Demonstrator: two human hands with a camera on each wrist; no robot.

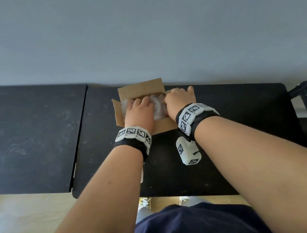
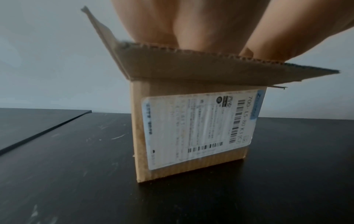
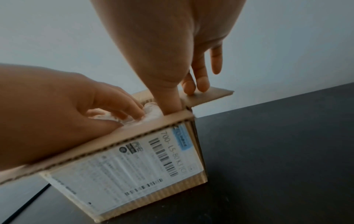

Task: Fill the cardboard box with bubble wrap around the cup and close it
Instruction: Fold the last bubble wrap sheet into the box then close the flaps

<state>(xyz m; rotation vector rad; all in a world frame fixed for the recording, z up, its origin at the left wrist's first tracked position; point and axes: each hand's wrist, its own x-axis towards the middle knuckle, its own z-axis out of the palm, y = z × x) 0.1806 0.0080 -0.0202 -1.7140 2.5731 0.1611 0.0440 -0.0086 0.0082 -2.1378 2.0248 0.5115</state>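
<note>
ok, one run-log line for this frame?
stage: packing | left hand: pressing bubble wrap into cardboard box | right hand: fingers on right flap | flaps: open | cup: hidden

Open cardboard box point(image 1: 163, 127) stuffed with bubble wrap point(image 1: 157, 105)

It stands upright on the tabletop point(image 1: 239, 123), flaps spread, a white shipping label point(image 2: 199, 128) on its near side.

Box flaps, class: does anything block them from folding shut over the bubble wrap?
Yes. Both hands are in the way: the left hand presses down on the bubble wrap inside the cardboard box, and the right hand has its thumb inside and its fingers on the right flap. Nothing else visible blocks them.
</note>
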